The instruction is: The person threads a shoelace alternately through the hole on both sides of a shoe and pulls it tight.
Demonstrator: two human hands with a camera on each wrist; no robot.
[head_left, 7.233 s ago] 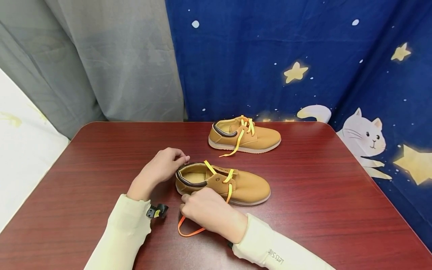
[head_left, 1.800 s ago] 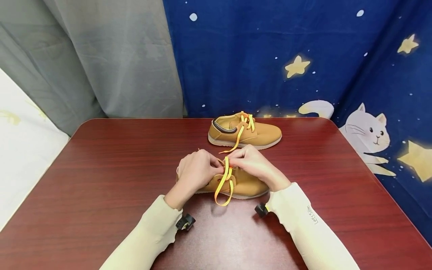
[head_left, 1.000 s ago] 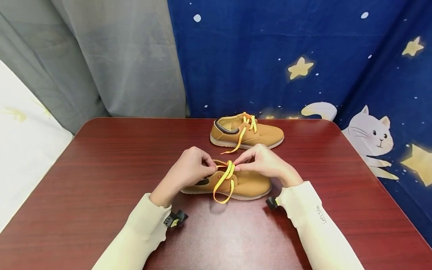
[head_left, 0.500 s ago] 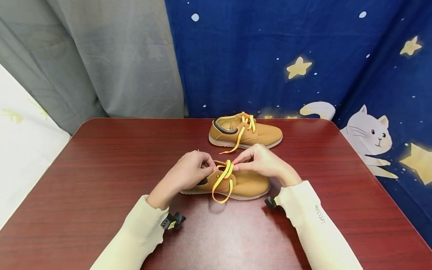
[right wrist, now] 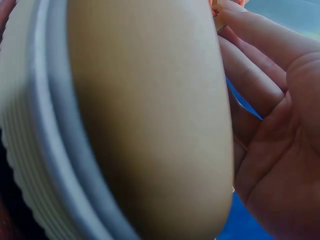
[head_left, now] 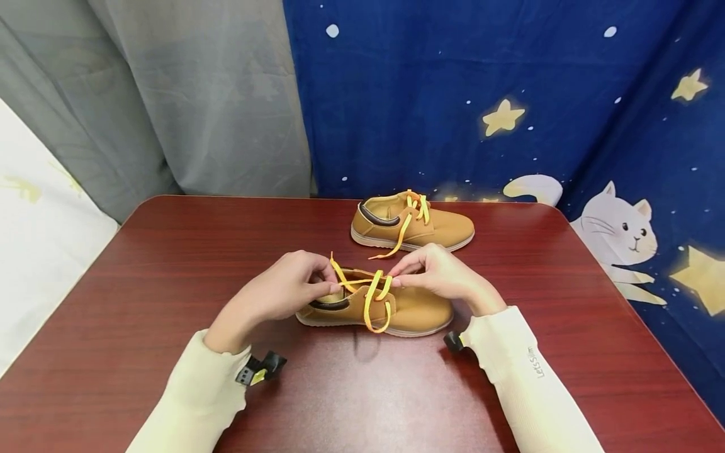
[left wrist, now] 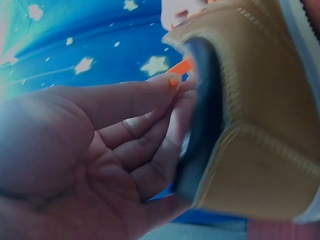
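In the head view a tan lace-up shoe stands on the table, toe to the right. Its yellow-orange shoelace runs through the front eyelets and hangs in a loop over the near side. My left hand, above the heel opening, pinches a length of lace between thumb and forefinger; the left wrist view shows the orange lace at those fingertips. Over the front eyelets my right hand pinches the lace by its thumb and forefinger. In the right wrist view the toe hides most of the lacing.
A matching laced tan shoe stands behind, near the table's far edge, one lace end trailing on the wood. The dark red table spreads around both shoes. Grey and blue star-patterned curtains hang behind it.
Earlier the right hand was low by the heel; both hands then came together over the lacing. Lately the left hand has drawn lace left toward the heel, and the near-side loop has shrunk.
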